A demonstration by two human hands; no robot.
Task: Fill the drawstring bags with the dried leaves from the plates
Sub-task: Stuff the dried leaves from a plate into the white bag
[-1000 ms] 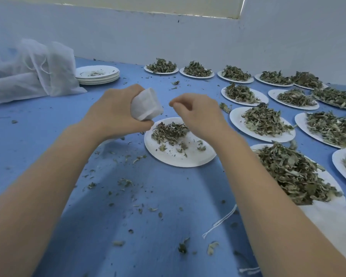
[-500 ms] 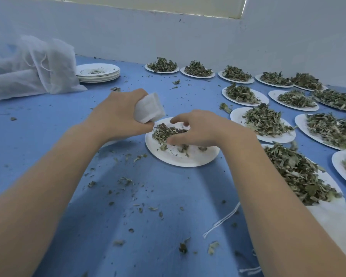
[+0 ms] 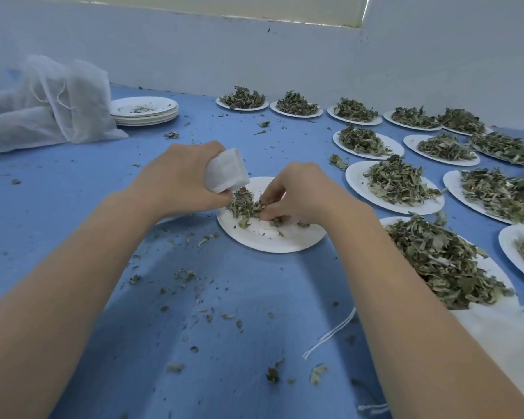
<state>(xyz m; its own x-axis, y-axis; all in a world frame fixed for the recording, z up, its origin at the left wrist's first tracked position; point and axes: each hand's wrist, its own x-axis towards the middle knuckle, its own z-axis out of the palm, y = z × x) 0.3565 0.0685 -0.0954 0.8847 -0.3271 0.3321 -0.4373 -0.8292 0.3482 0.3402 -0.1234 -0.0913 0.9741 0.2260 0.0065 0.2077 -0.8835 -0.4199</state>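
My left hand (image 3: 179, 176) grips a small white drawstring bag (image 3: 226, 171), held just above the far left rim of a white paper plate (image 3: 270, 237). A small heap of dried leaves (image 3: 242, 205) lies on that plate under the bag. My right hand (image 3: 300, 196) is down on the plate, its curled fingers pinching a clump of those leaves. Much of the plate's near half shows only crumbs.
Several white plates heaped with dried leaves (image 3: 401, 182) fill the right and far side of the blue table. A stack of used plates (image 3: 144, 110) and a heap of white mesh bags (image 3: 43, 101) sit far left. Leaf crumbs and a white string (image 3: 330, 337) lie near me.
My right hand dropped from beside the bag onto the plate and closed its fingers on leaves. The left hand with the bag lowered slightly toward the plate.
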